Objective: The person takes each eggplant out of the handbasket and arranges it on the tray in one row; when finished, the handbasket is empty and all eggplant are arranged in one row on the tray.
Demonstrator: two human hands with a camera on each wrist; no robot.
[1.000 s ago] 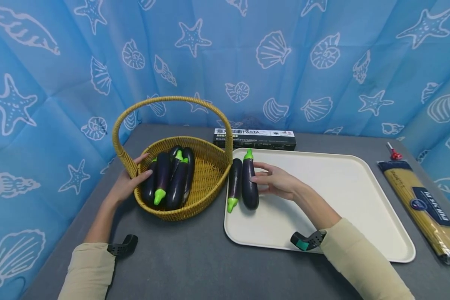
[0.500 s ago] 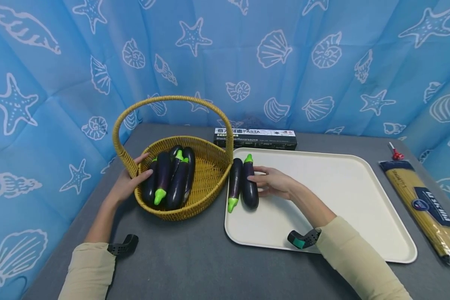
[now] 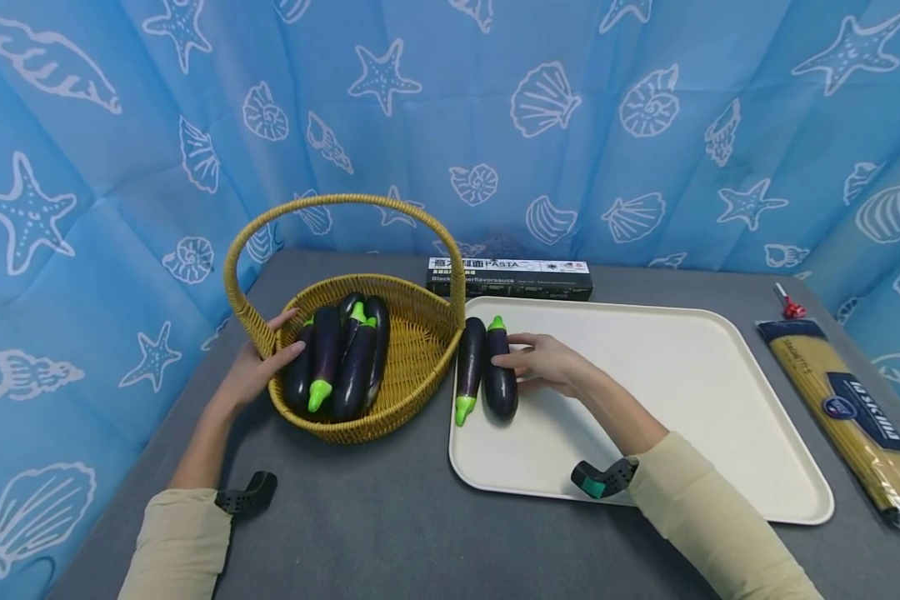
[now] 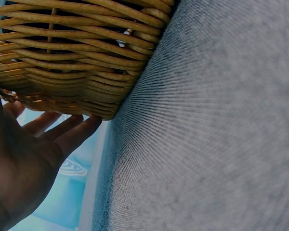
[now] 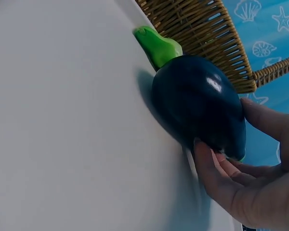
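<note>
An eggplant [image 3: 501, 393] at the nine o'clock side of the tray [image 3: 645, 383] is pinched by the right hand [image 3: 546, 364], while the basket [image 3: 412, 358] is gripped at its rim by the left hand [image 3: 257, 367]. If its glossy skin is held loosely, it could be rolled into the second eggplant [image 3: 470, 358]; toward nine, passage is obstructed by the basket, and a pasta box [image 3: 510, 281] is set near twelve.

The head view was bright and evenly lit, with small glints on the spaghetti [image 3: 846, 421]. Both wrist views were dimmer: a white highlight sat on the eggplant [image 5: 198, 103], soft shadow fell across the tray [image 5: 72, 120], and the nearest worktop [image 4: 231, 125] blurred.
</note>
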